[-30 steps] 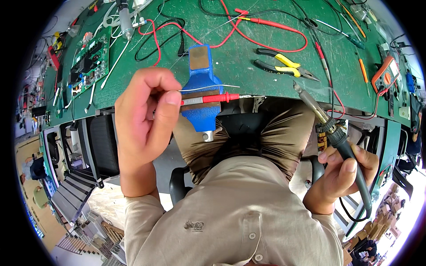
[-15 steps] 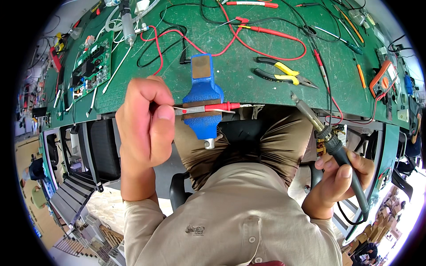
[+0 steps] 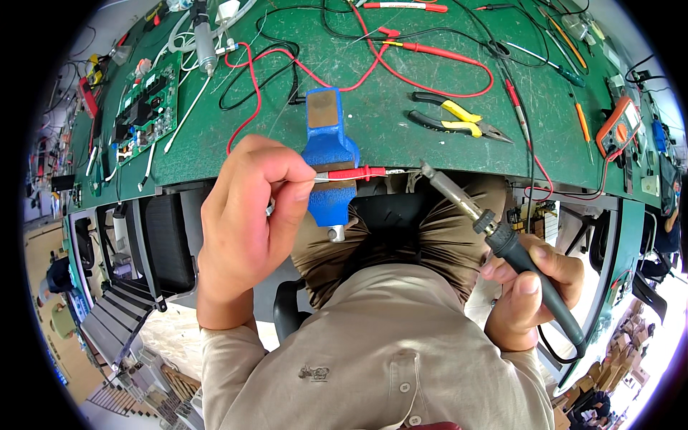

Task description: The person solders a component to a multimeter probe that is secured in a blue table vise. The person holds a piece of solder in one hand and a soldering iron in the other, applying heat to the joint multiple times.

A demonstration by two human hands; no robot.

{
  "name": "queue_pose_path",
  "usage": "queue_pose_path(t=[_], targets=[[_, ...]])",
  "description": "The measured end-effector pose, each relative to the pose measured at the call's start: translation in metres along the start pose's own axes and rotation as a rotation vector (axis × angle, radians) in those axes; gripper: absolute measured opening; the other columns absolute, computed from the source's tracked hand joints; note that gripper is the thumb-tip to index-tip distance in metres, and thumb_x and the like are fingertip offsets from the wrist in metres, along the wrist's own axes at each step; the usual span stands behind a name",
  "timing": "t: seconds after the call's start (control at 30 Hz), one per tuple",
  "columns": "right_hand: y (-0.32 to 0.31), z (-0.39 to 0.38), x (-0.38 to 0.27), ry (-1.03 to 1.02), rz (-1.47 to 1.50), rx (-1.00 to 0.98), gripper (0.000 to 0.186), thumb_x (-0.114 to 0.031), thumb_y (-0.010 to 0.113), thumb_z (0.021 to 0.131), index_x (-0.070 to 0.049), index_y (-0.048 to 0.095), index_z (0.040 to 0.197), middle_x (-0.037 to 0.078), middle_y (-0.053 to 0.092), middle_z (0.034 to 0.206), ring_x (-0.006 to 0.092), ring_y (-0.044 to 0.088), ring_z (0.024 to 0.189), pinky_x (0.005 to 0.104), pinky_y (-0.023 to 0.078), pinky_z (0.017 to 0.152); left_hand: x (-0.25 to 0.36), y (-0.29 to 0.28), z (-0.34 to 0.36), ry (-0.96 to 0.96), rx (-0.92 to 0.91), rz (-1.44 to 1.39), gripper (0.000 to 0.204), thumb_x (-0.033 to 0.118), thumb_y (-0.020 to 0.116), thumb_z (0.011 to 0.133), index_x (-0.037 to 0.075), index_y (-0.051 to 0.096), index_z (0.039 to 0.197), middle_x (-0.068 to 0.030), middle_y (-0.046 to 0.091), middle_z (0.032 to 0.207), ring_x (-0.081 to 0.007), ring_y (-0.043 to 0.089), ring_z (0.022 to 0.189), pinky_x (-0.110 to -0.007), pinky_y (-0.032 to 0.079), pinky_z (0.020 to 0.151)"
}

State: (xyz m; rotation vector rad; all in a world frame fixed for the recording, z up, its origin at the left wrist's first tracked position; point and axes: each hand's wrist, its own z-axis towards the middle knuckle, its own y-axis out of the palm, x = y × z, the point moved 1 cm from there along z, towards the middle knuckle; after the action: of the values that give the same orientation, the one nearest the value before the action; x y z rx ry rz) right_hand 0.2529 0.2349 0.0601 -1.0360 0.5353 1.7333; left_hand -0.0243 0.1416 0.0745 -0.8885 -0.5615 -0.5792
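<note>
A blue vise [image 3: 331, 149] at the table's near edge holds a red test probe [image 3: 355, 173] lying sideways in its jaws. The probe's metal end points right. My left hand [image 3: 251, 208] is closed in a pinch just left of the jaws, holding a thin silvery wire [image 3: 324, 179] that runs along the probe; it looks like solder wire. Part of the probe's left side is hidden behind my fingers. In my right hand [image 3: 534, 283] is a soldering iron [image 3: 502, 240], gripped by its black handle. Its tip points up and left, slightly right of the probe's end, apart from it.
Yellow-and-black pliers [image 3: 462, 118] lie right of the vise. Red and black test leads [image 3: 448, 56] loop across the green table [image 3: 380, 129]. A green circuit board [image 3: 147, 107] lies at left, an orange multimeter [image 3: 620, 127] at far right, with a screwdriver [image 3: 571, 76] nearby.
My left hand has moved right with the wire, up to the vise's jaws. The soldering iron has swung left, bringing its tip close to the probe's end.
</note>
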Motion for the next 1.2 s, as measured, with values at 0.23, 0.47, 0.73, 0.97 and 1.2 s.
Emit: queue_pose_path(t=[0.23,0.47,0.73,0.97,1.2], targets=[[0.007,0.003,0.007,-0.054,0.044,-0.104,0.028,-0.013,0.069,0.089,0.002,0.049,0.103,0.012,0.064,0.061,0.0211,0.066,0.052,0.0336,0.054,0.047,0.002,0.003,-0.001,0.017,0.005,0.06,0.017,-0.009,0.065,0.084,0.0,0.057,0.095,-0.0101,0.059,0.085,-0.0205,0.056,0.071,-0.029,0.046,0.06],[0.009,0.002,0.009,-0.06,0.044,-0.098,0.027,-0.011,0.069,0.088,0.004,0.05,0.099,0.011,0.064,0.061,0.0206,0.067,0.052,0.0321,0.054,0.047,0.005,0.003,0.0,0.011,-0.015,0.057,0.016,-0.008,0.066,0.084,0.0,0.057,0.095,-0.0103,0.06,0.085,-0.0216,0.058,0.072,-0.03,0.047,0.061],[0.011,0.002,0.01,-0.068,0.032,-0.103,0.026,-0.01,0.069,0.088,0.004,0.05,0.098,0.011,0.064,0.06,0.0208,0.067,0.052,0.0323,0.054,0.047,0.005,0.002,0.003,0.069,-0.031,0.085,0.013,-0.007,0.065,0.085,0.0,0.058,0.093,-0.01,0.06,0.083,-0.0216,0.058,0.07,-0.03,0.047,0.059],[0.011,0.001,0.011,-0.063,0.025,-0.103,0.027,-0.011,0.069,0.088,0.004,0.05,0.098,0.011,0.064,0.06,0.0208,0.067,0.052,0.032,0.054,0.046,0.004,0.002,0.004,0.102,-0.037,0.085,0.012,-0.006,0.065,0.085,0.0,0.058,0.093,-0.0097,0.06,0.083,-0.0215,0.058,0.07,-0.03,0.047,0.059],[0.011,0.004,0.008,-0.072,-0.013,-0.164,0.027,-0.016,0.063,0.094,0.003,0.049,0.105,0.011,0.06,0.062,0.019,0.061,0.051,0.0306,0.053,0.046,0.004,0.002,0.003,0.091,-0.037,0.09,0.012,-0.006,0.065,0.085,0.0,0.058,0.093,-0.0097,0.059,0.082,-0.0212,0.058,0.069,-0.03,0.047,0.059]])
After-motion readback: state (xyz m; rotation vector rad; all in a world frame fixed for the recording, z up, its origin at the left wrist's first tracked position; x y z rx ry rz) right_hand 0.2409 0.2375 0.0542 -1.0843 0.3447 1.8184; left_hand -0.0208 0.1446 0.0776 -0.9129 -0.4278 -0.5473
